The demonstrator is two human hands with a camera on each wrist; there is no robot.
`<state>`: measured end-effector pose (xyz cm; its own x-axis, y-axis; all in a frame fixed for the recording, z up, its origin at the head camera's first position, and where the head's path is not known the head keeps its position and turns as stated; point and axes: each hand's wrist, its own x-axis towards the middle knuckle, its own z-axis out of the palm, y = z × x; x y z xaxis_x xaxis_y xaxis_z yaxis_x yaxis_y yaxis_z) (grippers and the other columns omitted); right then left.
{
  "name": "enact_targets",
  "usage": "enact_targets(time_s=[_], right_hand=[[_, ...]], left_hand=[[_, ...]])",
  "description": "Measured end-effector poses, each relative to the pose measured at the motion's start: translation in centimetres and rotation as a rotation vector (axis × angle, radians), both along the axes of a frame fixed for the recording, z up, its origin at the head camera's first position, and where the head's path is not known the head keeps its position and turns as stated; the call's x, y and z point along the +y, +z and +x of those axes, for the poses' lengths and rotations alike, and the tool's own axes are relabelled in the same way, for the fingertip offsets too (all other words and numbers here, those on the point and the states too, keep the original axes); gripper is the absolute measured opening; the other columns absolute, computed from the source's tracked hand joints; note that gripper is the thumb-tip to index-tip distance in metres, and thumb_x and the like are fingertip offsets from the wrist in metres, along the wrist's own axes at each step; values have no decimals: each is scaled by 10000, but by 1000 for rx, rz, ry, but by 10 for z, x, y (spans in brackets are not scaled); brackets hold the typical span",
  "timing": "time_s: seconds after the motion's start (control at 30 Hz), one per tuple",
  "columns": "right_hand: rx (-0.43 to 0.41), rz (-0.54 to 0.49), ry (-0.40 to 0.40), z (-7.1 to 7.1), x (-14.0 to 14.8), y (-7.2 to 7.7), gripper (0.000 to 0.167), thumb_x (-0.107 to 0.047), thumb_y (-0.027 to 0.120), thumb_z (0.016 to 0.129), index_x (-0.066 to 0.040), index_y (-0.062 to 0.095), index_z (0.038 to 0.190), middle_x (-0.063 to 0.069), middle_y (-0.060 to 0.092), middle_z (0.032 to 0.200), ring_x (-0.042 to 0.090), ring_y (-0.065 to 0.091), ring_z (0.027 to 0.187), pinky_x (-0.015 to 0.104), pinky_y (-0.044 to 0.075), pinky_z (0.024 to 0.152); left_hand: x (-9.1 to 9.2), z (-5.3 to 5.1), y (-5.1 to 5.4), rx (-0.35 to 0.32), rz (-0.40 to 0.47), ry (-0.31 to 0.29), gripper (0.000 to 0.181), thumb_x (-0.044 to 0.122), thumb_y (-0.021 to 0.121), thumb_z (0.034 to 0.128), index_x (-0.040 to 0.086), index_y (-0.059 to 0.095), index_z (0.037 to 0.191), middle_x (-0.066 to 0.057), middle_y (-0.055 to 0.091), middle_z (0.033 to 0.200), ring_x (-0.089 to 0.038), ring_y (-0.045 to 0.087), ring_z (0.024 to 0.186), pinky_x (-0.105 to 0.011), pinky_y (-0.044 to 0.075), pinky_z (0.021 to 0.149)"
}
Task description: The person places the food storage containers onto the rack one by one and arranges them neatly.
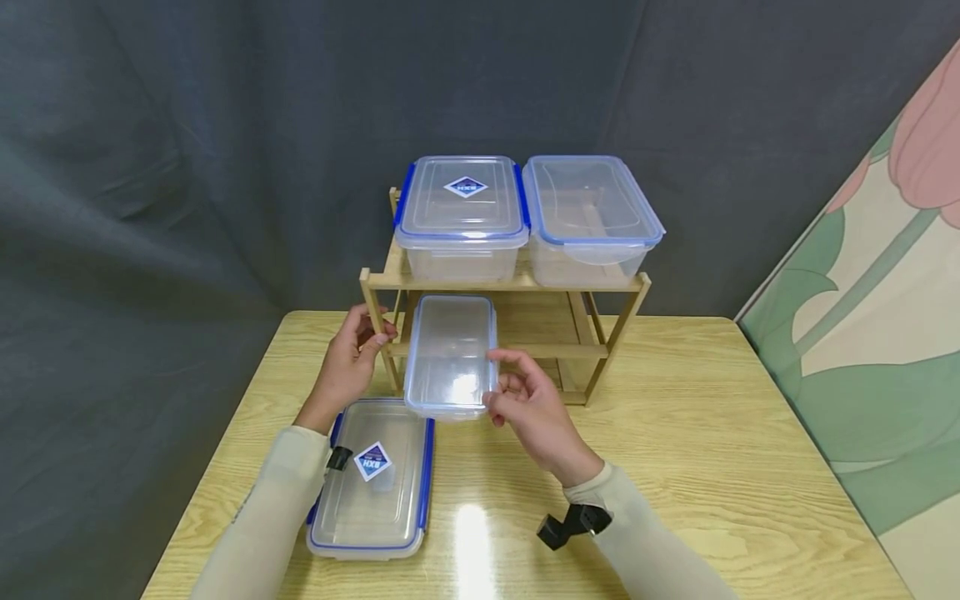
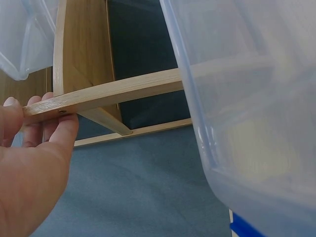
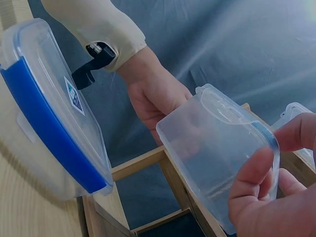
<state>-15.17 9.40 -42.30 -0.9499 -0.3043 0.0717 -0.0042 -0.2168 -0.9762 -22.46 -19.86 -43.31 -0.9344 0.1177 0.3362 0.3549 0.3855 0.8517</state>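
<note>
Lying between both hands, before the wooden rack (image 1: 577, 352): one small clear container (image 1: 450, 354), long axis pointing toward the rack; right hand (image 1: 536, 408) nearer, to the container's right, thumb and index finger pinching its near right edge, remaining fingers curled; left hand (image 1: 348, 362) farther off, fingers wrapped round the rack's left front post (image 1: 368, 292); container's far end inside the rack or short of it: cannot tell.

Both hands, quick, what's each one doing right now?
Left hand: holding the wooden rack's front left post.
Right hand: holding the light-blue-rimmed clear container by its right edge, between thumb and fingers.
</note>
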Motion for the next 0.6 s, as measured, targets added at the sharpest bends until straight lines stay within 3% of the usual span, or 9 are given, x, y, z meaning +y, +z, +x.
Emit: enact_targets(time_s=[0.13, 0.23, 0.47, 0.6], right_hand=[[-6, -7, 2, -4, -1, 2, 621, 90, 594, 889, -51, 476, 1482, 30, 569, 899, 120, 589, 762, 234, 531, 690], [-9, 0, 2, -6, -2, 3, 591, 88, 593, 895, -45, 501, 1463, 35, 570, 911, 127, 592, 785, 234, 532, 698], [-24, 13, -3, -14, -5, 7, 545, 47, 628, 932, -62, 523, 1456, 31, 574, 920, 127, 575, 780, 225, 509, 684], [-31, -5, 4, -17, -5, 8, 558, 50, 637, 940, -62, 508, 1472, 20, 567, 920, 118, 564, 764, 225, 497, 676]], left_hand=[[0, 0, -1, 7, 4, -1, 329, 21, 497, 1100, 32, 487, 1429, -183, 682, 1226, -318, 666, 1182, -181, 508, 951], [0, 0, -1, 6, 6, -3, 327, 26, 499, 1101, 57, 493, 1426, -184, 680, 1228, -317, 664, 1186, -160, 503, 948], [0, 1, 2, -12, -7, -3, 322, 48, 498, 1107, 99, 493, 1424, -164, 677, 1234, -310, 668, 1191, -438, 549, 1028], [0, 1, 1, -12, -15, -2, 323, 43, 495, 1107, 91, 490, 1427, -169, 678, 1239, -316, 669, 1195, -401, 553, 1018]])
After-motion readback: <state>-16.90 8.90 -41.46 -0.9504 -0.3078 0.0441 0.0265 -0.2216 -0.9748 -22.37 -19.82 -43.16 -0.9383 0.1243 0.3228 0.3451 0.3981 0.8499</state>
